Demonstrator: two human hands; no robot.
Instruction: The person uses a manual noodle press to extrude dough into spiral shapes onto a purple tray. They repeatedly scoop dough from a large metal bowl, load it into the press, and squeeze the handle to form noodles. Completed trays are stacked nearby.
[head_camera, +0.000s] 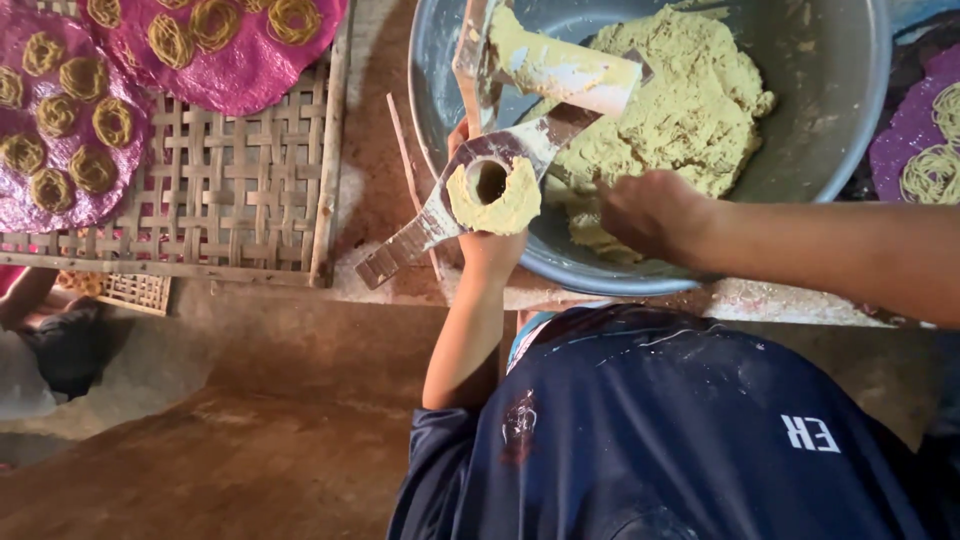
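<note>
Head view looks straight down on a person in a dark blue shirt (680, 430) loading dough into a wooden noodle press (490, 180). The left hand (488, 245) comes up from below with its fingers wrapped under and around the press, just at the near-left rim of the big metal basin (850, 110). The press's open cylinder is packed at the mouth with yellow dough, and its wooden plunger (560, 65), smeared with dough, lies tilted above it over the basin. The right hand (650, 210) reaches in from the right, fingers curled down into the near edge of the dough mass (680, 100); they seem pinched on a lump, though the fingertips are hidden and I cannot tell for sure.

The step in hand looks like filling: the cylinder is topped up but the plunger is not seated. The next move would call for a steady hold on the press while more dough is tamped in or the plunger is lined up with the cylinder.

To the far left, a woven bamboo tray (240, 190) carries purple round mats (230, 50) with coiled noodle nests (110, 120); another mat shows at the far right. A thin stick (405, 140) lies between tray and basin. Someone else's limb (30, 295) shows at the left edge, well apart. Nothing blocks the press but the basin rim beside it.
</note>
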